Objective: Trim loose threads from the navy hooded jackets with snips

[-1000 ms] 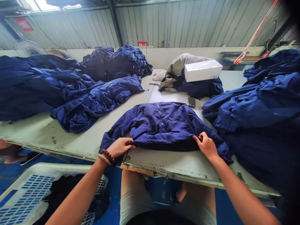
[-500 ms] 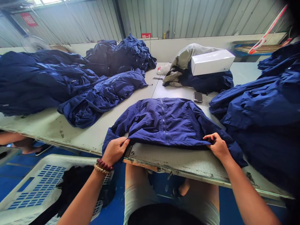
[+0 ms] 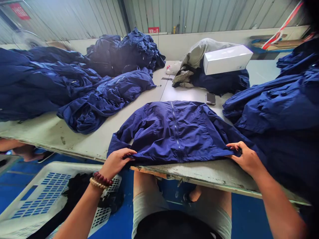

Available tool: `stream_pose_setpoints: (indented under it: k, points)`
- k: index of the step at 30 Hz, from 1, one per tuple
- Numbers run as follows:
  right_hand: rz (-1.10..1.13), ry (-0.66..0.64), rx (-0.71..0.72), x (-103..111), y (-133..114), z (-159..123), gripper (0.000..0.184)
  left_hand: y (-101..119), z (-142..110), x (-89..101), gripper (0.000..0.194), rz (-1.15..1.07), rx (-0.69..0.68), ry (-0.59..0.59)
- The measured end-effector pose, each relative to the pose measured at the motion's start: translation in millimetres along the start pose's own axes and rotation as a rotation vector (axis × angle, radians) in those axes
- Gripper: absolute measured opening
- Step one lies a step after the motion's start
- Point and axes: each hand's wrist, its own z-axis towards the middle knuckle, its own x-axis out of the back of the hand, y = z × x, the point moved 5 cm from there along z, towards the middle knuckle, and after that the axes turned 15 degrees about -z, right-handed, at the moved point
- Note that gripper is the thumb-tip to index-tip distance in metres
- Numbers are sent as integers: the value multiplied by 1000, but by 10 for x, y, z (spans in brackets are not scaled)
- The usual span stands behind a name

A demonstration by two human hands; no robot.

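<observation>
A navy blue jacket (image 3: 159,132) with a front zipper lies spread on the table, its hem along the near edge and its sleeves out to both sides. My left hand (image 3: 118,162), with bead bracelets at the wrist, holds the hem's left corner between thumb and fingers. At the opposite corner my right hand (image 3: 245,157) pinches the hem, thumb below and fingers bent above. Between my hands the zipper runs nearly straight toward me.
Piles of navy garments (image 3: 45,83) cover the left of the table (image 3: 82,142), and more garments (image 3: 279,106) lie at right. A white box (image 3: 228,59) rests on dark cloth behind a phone-like object (image 3: 210,98). Below left stands a white plastic basket (image 3: 35,199).
Both hands have moved apart, and the jacket's hem is wider and flatter. The hem has come closer to me, over the table's near edge.
</observation>
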Motion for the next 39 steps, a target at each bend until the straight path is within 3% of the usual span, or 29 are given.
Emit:
stream_pose_setpoints:
  k: [4,7,9,13,17,23,28,33,39]
  points:
    - [125,49,-17,86,-231,-5,49,-47,-9,-90,36,-131,0,27]
    - [140,165,-133,237,-295,131,51,-15,88,-90,36,-207,19,46]
    - [205,166,-214,242,-265,282,55,-4,195,-41,44,-228,34,116]
    - [357,3,-241,-40,-161,580,73,-111,451,9,56,-277,124,266]
    - [336,-117,-297,-389,-92,672,86,-366,660,-62,57,-517,300,289]
    - [316,-168,-343,-489,-55,671,85,-501,750,-24,52,-657,365,250]
    - [668,-263,-373,-446,58,616,75,-520,672,44,40,-857,416,254]
    - [823,-168,-361,-384,169,608,83,-579,651,120,41,-963,455,300]
    - [785,-100,-357,-396,30,509,68,-638,667,64,40,-1027,461,341]
